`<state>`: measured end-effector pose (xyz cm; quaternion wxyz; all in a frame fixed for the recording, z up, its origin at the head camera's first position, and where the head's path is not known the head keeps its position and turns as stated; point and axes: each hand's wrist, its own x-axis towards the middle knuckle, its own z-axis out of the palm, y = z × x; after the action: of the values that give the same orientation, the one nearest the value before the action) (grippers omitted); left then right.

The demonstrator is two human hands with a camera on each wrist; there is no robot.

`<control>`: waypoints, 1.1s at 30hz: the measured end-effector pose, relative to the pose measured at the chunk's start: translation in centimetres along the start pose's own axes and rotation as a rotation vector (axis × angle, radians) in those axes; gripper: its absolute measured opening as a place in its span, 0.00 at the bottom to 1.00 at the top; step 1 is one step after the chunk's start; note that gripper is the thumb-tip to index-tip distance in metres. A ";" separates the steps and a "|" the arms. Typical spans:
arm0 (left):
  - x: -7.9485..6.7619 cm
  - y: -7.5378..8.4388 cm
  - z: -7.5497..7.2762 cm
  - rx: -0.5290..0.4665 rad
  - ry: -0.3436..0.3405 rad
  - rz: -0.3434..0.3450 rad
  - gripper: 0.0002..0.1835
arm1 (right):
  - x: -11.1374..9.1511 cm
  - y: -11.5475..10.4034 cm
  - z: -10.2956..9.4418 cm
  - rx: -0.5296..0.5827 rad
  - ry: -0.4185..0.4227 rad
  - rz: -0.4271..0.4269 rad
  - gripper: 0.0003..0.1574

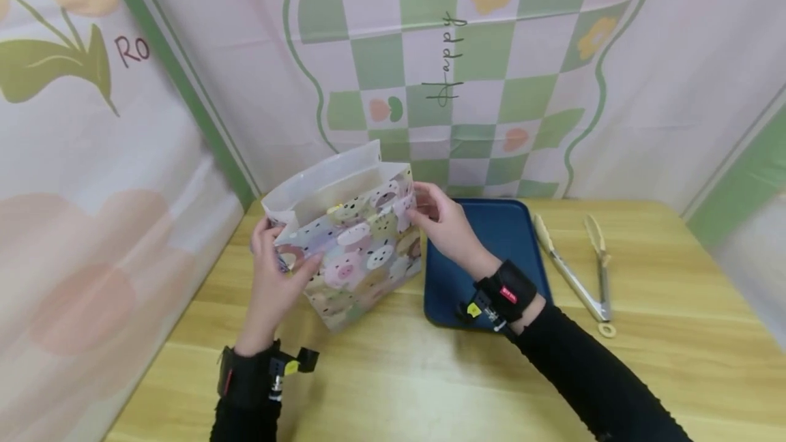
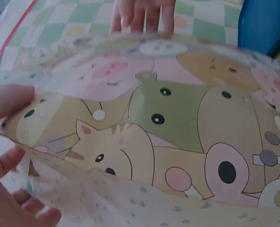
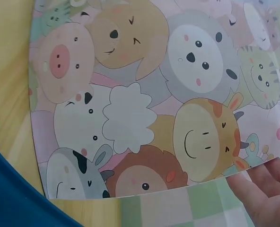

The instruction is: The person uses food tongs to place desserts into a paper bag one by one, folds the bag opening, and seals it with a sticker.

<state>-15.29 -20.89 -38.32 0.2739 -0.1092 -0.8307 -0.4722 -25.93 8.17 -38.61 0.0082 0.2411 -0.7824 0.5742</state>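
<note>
A bag [image 1: 362, 251] printed with cartoon animal faces is held up over the table, tilted, its white-lined mouth open at the top. My left hand [image 1: 273, 282] grips its left side, thumb on the printed front and fingers around the side edge. At the upper right edge, my right hand [image 1: 451, 227] pinches the bag between thumb and fingers. The left wrist view shows the printed bag [image 2: 178, 127] filling most of the frame, with the left hand [image 2: 12, 189] at its edge. In the right wrist view, the right hand [image 3: 267, 194] holds a bag edge.
A dark blue tray [image 1: 485, 224] lies right of the bag, partly under the right arm. Metal tongs [image 1: 577, 285] with pale tips lie spread beside it on the wooden table [image 1: 393, 374]. A patterned cloth [image 1: 479, 53] hangs behind, another at the left.
</note>
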 end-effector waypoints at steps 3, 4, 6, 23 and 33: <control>0.6 0.8 -0.8 -0.047 -0.053 -0.078 0.28 | -0.9 -0.2 0.2 -0.017 0.009 -0.017 0.31; 0.9 1.0 -1.0 -0.053 -0.069 -0.105 0.27 | -1.1 -0.2 0.2 -0.024 0.012 -0.026 0.30; 1.4 0.8 -1.4 -0.058 -0.102 -0.151 0.26 | -1.6 -0.3 0.4 -0.039 0.020 -0.039 0.29; 3.2 -4.7 -2.1 -0.162 -0.243 -0.394 0.45 | -2.6 -1.0 -0.7 0.008 -0.009 -0.016 0.34; 3.2 -2.4 -2.5 -0.235 -0.277 -0.488 0.44 | 1.5 -2.4 -1.7 0.081 -0.271 -0.005 0.64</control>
<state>-18.10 -24.55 -37.29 0.0218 -0.0006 -0.8016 -0.5974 -26.75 8.62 -35.50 -0.1060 0.3185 -0.7520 0.5673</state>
